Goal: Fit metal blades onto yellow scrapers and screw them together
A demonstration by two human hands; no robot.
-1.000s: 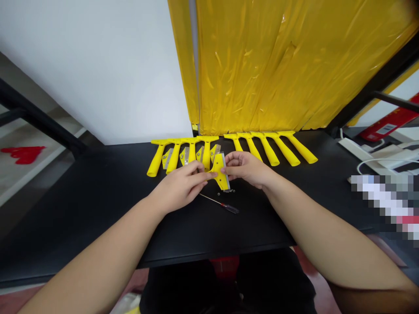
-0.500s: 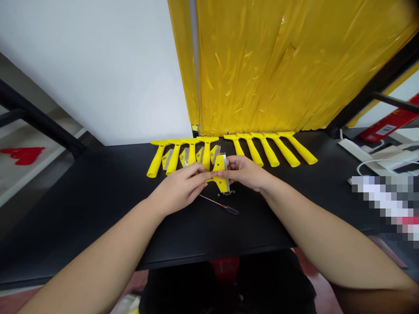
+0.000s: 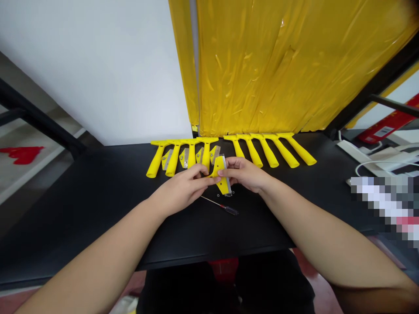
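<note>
Between my hands is a yellow scraper [image 3: 222, 186] with a metal blade [image 3: 228, 186] along its right edge. My left hand [image 3: 187, 185] closes round its handle, with a finger lying on the yellow head. My right hand [image 3: 244, 173] pinches the blade side, thumb on top. Beneath the scraper, a few small metal parts [image 3: 228, 194] lie on the black table. A screwdriver [image 3: 225, 208] with a dark clear handle rests just nearer to me, its shaft tip close under my left hand.
Several yellow handles [image 3: 153, 161] stand in a row at the back left, with small yellow-and-metal blade pieces [image 3: 167, 159] among them. More yellow handles [image 3: 278, 150] lie at the back right. White power strips and cables [image 3: 369, 159] occupy the right side. Yellow sheeting [image 3: 262, 65] hangs behind.
The scraper has turned slightly and dipped a little toward me in my hands. Both hands keep their hold; the things on the table stay put.
</note>
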